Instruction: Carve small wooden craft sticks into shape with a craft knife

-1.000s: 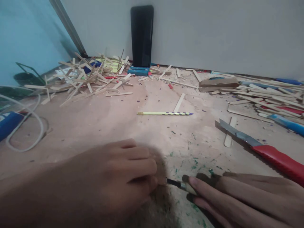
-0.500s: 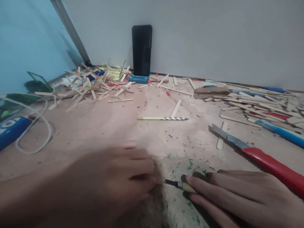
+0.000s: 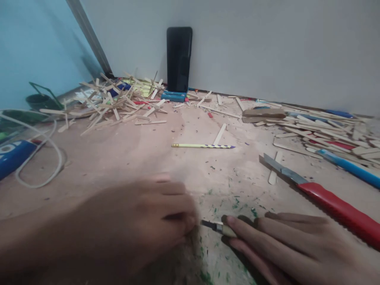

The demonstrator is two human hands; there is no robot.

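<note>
My right hand (image 3: 285, 241) is closed around a small carving chisel (image 3: 227, 229) with a pale wooden handle, a metal collar and a dark blade. Its blade points left and ends close beside the fingertips of my left hand (image 3: 151, 221). That hand is curled, thumb against fingers, and in shadow; whatever it pinches is hidden. Green shavings (image 3: 236, 204) lie scattered around the chisel on the tabletop (image 3: 118, 158). Beyond the hands rests a yellow pencil with purple marks (image 3: 196, 146), touching a craft stick (image 3: 219, 134).
To the right lies a red-handled knife (image 3: 332, 206), its blade over another craft stick. Stick piles (image 3: 113, 103) fill the back left and right. A black phone (image 3: 179, 59) leans on the wall, standing on a blue box (image 3: 173, 96). At left are a white cable (image 3: 55, 170) and blue packet (image 3: 14, 156).
The chisel and my right hand have shifted slightly left, narrowing the gap between blade and left fingertips. My left hand has moved a little to the right. The view has tilted slightly.
</note>
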